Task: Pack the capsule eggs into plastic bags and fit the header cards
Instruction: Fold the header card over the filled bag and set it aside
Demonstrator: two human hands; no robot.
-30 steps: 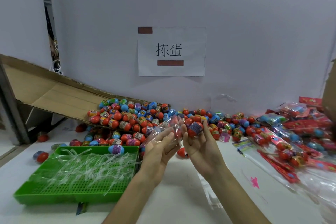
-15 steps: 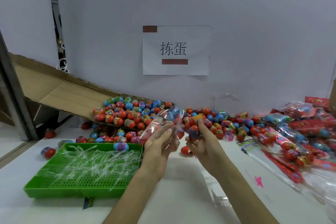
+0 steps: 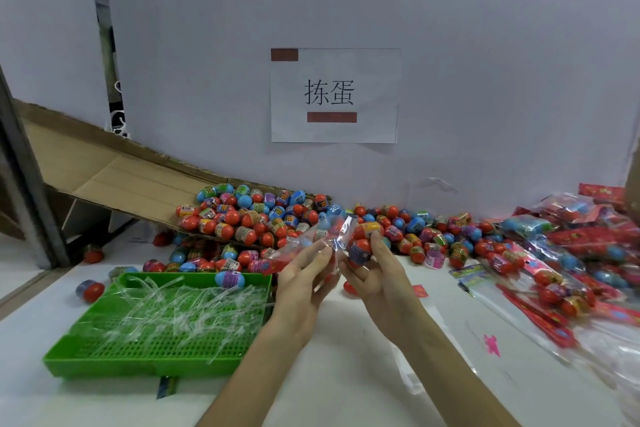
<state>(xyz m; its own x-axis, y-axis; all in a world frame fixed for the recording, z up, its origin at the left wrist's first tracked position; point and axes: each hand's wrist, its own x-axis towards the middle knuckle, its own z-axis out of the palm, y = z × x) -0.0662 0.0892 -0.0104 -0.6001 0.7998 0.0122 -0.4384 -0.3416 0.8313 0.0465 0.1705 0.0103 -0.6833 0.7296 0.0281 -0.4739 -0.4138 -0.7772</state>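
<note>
The hands meet in the middle of the frame, above the worktop (image 3: 346, 378). The left hand (image 3: 304, 282) pinches a clear plastic bag (image 3: 311, 236) between thumb and fingers; the bag trails up and to the left, with its open end turned toward the other hand. The right hand (image 3: 379, 282) has its fingers curled round two capsule eggs (image 3: 360, 250), a red-and-dark one below and a yellow-topped one above, and they sit just beside the bag's mouth. A second ago this hand lay more open, with an egg at its fingertips and apart from the bag; since then it has closed round its load and drawn in toward the left hand. I judge that filling is about to start: the eggs are lined up with the opening, but none looks to be inside yet, though the film is too clear and crumpled to be sure. Behind, the pile (image 3: 249, 215) of loose eggs spills from a cardboard chute (image 3: 114, 180) at centre left. Finished packs (image 3: 571, 243) lie at the right edge, and a green tray (image 3: 156, 355) of clear strips sits at lower left. This bag has yet to take its eggs and its card
</note>
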